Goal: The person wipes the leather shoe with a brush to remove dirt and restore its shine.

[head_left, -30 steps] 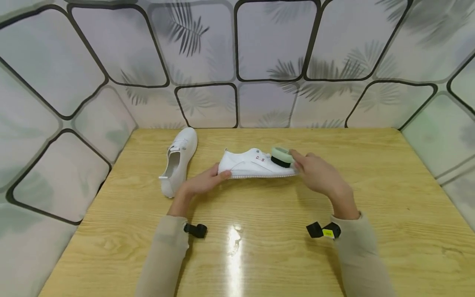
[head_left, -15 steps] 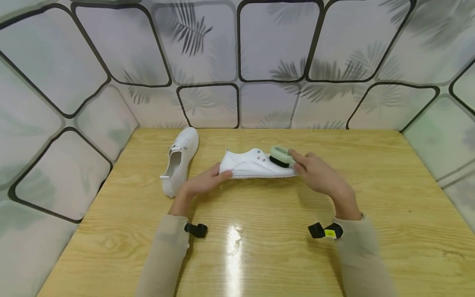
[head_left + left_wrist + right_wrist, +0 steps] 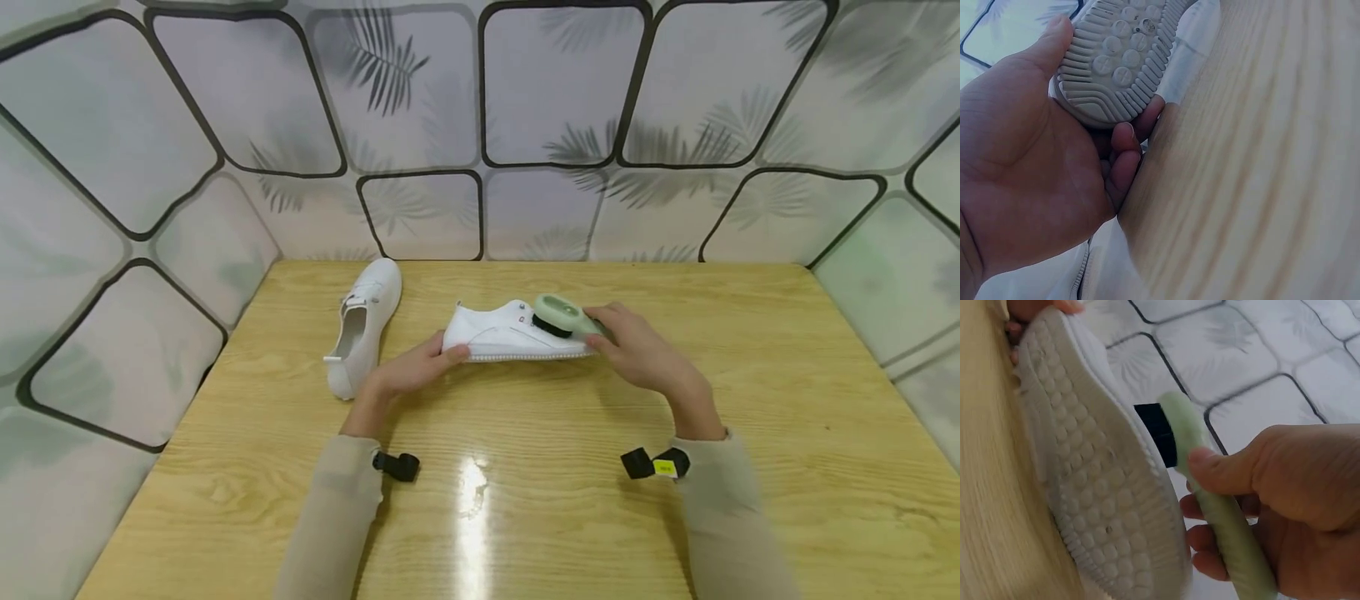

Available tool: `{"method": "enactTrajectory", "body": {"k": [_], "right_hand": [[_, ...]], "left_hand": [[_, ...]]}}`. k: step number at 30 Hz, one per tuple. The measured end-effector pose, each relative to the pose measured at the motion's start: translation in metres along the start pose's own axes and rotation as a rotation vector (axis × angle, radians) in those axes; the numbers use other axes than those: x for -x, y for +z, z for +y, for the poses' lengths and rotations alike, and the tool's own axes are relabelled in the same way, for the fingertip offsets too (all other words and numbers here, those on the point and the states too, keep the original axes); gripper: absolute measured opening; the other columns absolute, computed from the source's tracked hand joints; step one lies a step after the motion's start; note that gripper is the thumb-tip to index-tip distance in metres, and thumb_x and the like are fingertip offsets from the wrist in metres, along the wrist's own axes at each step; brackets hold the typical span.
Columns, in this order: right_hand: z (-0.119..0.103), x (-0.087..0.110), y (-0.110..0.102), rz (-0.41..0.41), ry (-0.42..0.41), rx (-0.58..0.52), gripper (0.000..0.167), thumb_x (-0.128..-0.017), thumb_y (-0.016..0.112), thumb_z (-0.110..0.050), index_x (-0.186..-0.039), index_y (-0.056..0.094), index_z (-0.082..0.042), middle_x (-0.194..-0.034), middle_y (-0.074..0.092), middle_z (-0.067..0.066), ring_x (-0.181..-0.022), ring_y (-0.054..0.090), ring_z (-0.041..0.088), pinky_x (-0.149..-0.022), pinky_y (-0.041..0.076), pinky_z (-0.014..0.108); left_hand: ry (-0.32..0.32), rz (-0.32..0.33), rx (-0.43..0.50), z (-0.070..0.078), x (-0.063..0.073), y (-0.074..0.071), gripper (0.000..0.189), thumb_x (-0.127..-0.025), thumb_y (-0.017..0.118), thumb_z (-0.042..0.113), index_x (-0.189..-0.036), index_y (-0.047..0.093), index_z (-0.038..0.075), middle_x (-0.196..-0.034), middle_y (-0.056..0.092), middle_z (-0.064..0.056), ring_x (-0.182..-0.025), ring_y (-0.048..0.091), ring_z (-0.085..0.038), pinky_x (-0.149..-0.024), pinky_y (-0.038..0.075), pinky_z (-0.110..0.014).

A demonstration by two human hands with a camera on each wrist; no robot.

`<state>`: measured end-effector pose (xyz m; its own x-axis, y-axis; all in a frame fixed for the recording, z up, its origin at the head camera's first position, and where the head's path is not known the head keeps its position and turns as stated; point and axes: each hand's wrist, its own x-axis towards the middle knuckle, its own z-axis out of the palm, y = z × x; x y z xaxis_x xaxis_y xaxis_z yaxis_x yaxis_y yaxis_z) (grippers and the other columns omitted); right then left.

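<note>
A white shoe (image 3: 495, 331) is held by its heel end in my left hand (image 3: 415, 365), toe pointing right. In the left wrist view my thumb and fingers curl round the heel of its ridged, studded sole (image 3: 1119, 56). My right hand (image 3: 645, 352) grips the handle of a pale green brush (image 3: 562, 313), whose dark bristles lie against the upper near the laces. From the right wrist, the brush (image 3: 1219, 519) stands beside the shoe's upper edge, thumb along its handle, and the dotted sole (image 3: 1094, 469) faces the camera.
A second white shoe (image 3: 363, 325) lies at the back left of the wooden table (image 3: 555, 492), close to my left forearm. Behind and at both sides hangs a patterned cloth (image 3: 555, 83) that borders the table.
The brush has slid left along the shoe's upper, from the toe toward the laces, and more of its handle shows. The left hand and both shoes stay almost in place.
</note>
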<state>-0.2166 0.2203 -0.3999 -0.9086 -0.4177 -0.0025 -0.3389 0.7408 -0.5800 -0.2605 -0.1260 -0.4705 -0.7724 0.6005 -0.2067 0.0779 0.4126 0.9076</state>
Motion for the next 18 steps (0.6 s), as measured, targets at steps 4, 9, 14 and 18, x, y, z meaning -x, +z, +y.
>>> {"method": "enactTrajectory", "body": {"k": [4, 9, 14, 18], "right_hand": [[-0.006, 0.001, 0.002, 0.016, -0.064, -0.008, 0.043, -0.101, 0.058, -0.010, -0.139, 0.049, 0.007, -0.125, 0.056, 0.023, -0.107, 0.055, 0.034, -0.088, 0.045, 0.051], [-0.002, 0.006, -0.001, 0.054, -0.027, 0.021, 0.042, -0.099, 0.060, -0.008, -0.137, 0.051, 0.007, -0.124, 0.057, 0.024, -0.110, 0.055, 0.037, -0.090, 0.044, 0.054], [-0.017, -0.007, 0.014, 0.049, -0.086, 0.029, 0.047, -0.103, 0.056, -0.016, -0.143, 0.046, 0.005, -0.123, 0.055, 0.021, -0.105, 0.054, 0.031, -0.087, 0.046, 0.048], [-0.024, -0.006, 0.016, 0.017, -0.136, 0.027, 0.045, -0.101, 0.059, -0.014, -0.141, 0.050, 0.004, -0.112, 0.058, 0.017, -0.092, 0.054, 0.025, -0.076, 0.045, 0.040]], "left_hand": [[0.014, -0.003, -0.008, 0.000, 0.001, 0.000, 0.059, -0.106, 0.046, 0.038, -0.148, 0.029, 0.002, -0.149, 0.036, -0.018, -0.139, 0.031, -0.028, -0.116, 0.024, -0.047], [0.014, -0.011, -0.008, 0.001, 0.000, 0.000, 0.063, -0.105, 0.047, 0.040, -0.150, 0.026, 0.002, -0.152, 0.033, -0.018, -0.142, 0.029, -0.029, -0.117, 0.023, -0.047], [-0.023, 0.009, -0.015, 0.002, 0.002, 0.000, 0.060, -0.105, 0.047, 0.040, -0.149, 0.028, 0.003, -0.151, 0.034, -0.017, -0.141, 0.030, -0.028, -0.116, 0.024, -0.047], [-0.020, -0.003, -0.023, 0.001, 0.005, -0.002, 0.062, -0.105, 0.047, 0.041, -0.150, 0.027, 0.003, -0.151, 0.035, -0.017, -0.141, 0.030, -0.028, -0.116, 0.024, -0.047]]}}
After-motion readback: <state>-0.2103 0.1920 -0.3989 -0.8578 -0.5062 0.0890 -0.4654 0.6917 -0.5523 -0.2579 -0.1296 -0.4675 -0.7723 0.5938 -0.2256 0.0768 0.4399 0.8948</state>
